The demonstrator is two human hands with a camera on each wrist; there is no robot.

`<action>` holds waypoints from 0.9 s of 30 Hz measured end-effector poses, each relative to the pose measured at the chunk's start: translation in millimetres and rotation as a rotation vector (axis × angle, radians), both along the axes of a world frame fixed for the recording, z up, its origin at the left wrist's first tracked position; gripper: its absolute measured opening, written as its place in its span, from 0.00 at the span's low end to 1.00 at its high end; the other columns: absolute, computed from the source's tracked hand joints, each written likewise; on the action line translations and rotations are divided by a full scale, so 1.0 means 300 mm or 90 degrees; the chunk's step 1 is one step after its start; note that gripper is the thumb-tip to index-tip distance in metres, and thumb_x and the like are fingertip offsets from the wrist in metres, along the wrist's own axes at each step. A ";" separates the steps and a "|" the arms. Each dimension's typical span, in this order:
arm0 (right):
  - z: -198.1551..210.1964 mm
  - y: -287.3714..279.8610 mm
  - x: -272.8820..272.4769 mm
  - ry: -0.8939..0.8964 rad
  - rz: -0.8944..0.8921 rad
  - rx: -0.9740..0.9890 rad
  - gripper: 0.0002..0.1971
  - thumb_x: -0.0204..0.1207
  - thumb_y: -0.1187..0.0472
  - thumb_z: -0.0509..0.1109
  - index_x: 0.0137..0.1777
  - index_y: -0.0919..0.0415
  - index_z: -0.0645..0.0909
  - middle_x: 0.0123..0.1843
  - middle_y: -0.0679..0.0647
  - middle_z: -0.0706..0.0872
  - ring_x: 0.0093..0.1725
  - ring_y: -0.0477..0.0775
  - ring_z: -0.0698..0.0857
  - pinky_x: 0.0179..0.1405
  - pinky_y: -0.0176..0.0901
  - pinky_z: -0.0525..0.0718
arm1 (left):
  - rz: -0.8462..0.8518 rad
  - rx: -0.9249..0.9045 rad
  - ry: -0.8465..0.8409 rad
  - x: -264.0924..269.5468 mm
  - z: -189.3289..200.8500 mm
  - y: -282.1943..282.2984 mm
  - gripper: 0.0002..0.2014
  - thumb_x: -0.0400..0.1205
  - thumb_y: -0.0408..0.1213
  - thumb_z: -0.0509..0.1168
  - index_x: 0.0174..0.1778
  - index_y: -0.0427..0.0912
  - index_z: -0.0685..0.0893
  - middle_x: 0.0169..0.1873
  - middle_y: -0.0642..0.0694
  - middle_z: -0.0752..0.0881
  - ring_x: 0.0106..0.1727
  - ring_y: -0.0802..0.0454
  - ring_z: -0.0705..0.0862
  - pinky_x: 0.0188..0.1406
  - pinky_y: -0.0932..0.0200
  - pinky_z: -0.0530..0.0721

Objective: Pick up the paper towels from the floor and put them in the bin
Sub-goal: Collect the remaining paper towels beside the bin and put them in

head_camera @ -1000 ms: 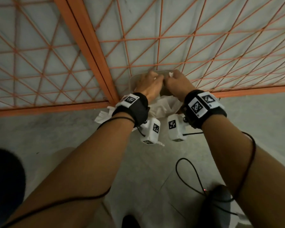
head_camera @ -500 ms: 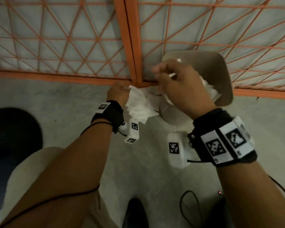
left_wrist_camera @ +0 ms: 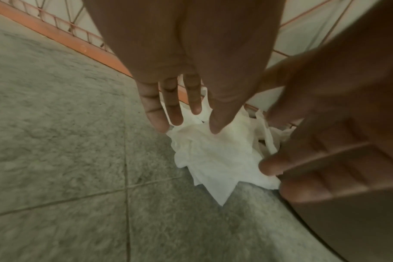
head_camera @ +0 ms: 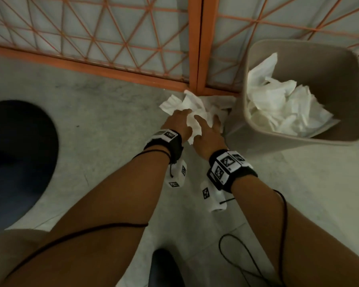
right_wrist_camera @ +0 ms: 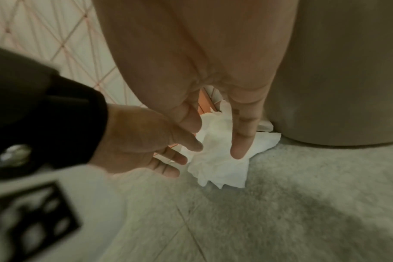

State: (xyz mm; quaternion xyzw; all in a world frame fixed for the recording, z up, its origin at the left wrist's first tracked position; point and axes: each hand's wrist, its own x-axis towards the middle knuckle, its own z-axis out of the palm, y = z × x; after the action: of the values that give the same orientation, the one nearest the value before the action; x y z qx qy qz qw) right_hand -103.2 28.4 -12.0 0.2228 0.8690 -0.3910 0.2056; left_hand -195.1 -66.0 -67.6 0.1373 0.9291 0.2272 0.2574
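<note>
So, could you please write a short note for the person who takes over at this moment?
Left hand: open, fingers straight, reaching onto the paper towels on the floor; no grip yet.
Right hand: open, also reaching at the same pile.
The pile lies by the orange fence post, just left of the bin.
Done: a heap of paper towels in the bin.
Left: gather the floor pile and drop it into the bin.

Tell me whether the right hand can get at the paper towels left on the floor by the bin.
Probably yes. The right hand is open right over the paper towels, fingers spread, nothing between them. The bin stands close beside it and the left hand shares the pile.
</note>
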 end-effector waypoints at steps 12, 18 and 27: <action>-0.088 0.067 0.002 0.062 -0.088 -0.061 0.24 0.84 0.66 0.55 0.80 0.62 0.69 0.82 0.59 0.69 0.81 0.58 0.68 0.81 0.44 0.63 | 0.044 0.017 0.068 0.064 -0.078 0.047 0.25 0.82 0.47 0.65 0.75 0.51 0.74 0.68 0.43 0.79 0.68 0.41 0.77 0.67 0.45 0.79; -0.033 0.047 0.153 0.222 -0.166 -0.059 0.12 0.80 0.65 0.67 0.59 0.62 0.88 0.60 0.56 0.90 0.58 0.55 0.88 0.58 0.38 0.81 | 0.086 0.088 0.115 0.085 -0.039 0.007 0.16 0.84 0.42 0.60 0.63 0.43 0.85 0.56 0.37 0.88 0.58 0.38 0.84 0.59 0.46 0.83; -0.003 0.043 0.221 0.110 -0.363 -0.122 0.11 0.72 0.75 0.62 0.41 0.57 0.77 0.39 0.52 0.81 0.34 0.49 0.80 0.25 0.27 0.77 | 0.374 0.248 0.072 0.170 0.168 -0.057 0.07 0.83 0.37 0.60 0.48 0.37 0.79 0.36 0.50 0.80 0.35 0.54 0.77 0.43 0.59 0.76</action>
State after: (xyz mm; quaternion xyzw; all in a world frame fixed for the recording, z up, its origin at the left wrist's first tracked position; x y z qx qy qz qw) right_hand -37.1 41.2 -12.9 0.4032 0.7450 -0.5304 0.0327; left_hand -144.0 -83.1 -17.1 -0.0767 0.8810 0.4563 0.0983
